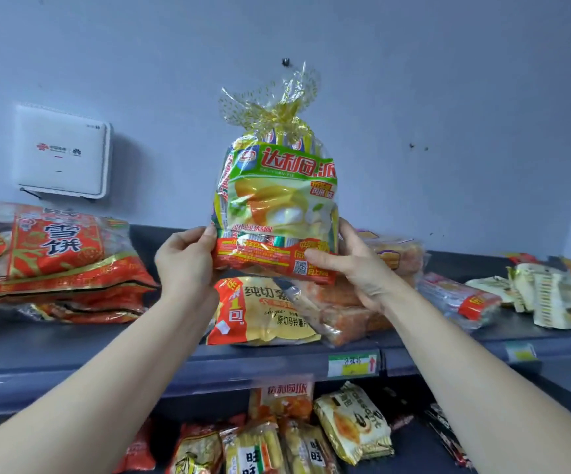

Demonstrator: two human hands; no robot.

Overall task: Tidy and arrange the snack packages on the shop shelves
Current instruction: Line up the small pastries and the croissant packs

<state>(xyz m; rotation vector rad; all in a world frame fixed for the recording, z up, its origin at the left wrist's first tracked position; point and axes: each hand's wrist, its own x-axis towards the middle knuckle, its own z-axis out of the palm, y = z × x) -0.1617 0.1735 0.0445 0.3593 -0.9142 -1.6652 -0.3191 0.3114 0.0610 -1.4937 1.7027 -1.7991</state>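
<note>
While both hands are holding it up in front of the wall, the pie bag (279, 200) is hanging upright at the centre of the view, above the top shelf (106, 340) and not yet resting on it. The left hand (183, 261) is gripping the bag's lower corner from 9 o'clock, thumb across the front. The right hand (356, 265) is clasping the opposite lower edge from 3 o'clock, fingers lying over the red band.

This is looking like the placing step: the bag is being lined up for a spot. Directly below, at 6 o'clock, a yellow chip bag (267, 313) and a clear pack of orange cakes (345, 313) are lying flat and overlapping, so the next move is probably calling for a cleared patch or a stable lean against the wall.

The bag is thin, glossy, crinkly film, gathered at 12 o'clock into a gold-tied ruffle, and it is bulging with small wrapped pieces. It will likely be sagging and slippery. At 9 o'clock, red rice-cracker bags (55, 254) are sitting stacked flat, shiny too.
</note>
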